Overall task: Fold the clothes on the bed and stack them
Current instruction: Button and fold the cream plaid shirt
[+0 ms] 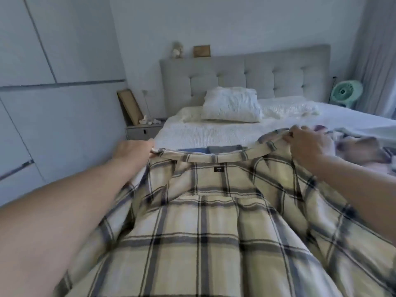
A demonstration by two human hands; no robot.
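Left hand (132, 150): curled round the left end of the plaid shirt's (203, 243) collar, gripping it.
Right hand (307, 144): fingers pinch the collar's right end.
Shirt: held up by the collar, hanging toward the person over the bed (203, 133).
Label (218, 169): small black neck tag, writing too blurred to read.
Folded clothes (222, 149): blue and grey, just behind the collar.
Loose clothes (362, 146): heaped right of the hand.
Open room: bare bedspread up to the pillow (231, 107).

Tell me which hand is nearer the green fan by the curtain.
Right. The right hand grips the plaid shirt's collar on the fan's side; the left hand holds the collar's far end, across the bed.
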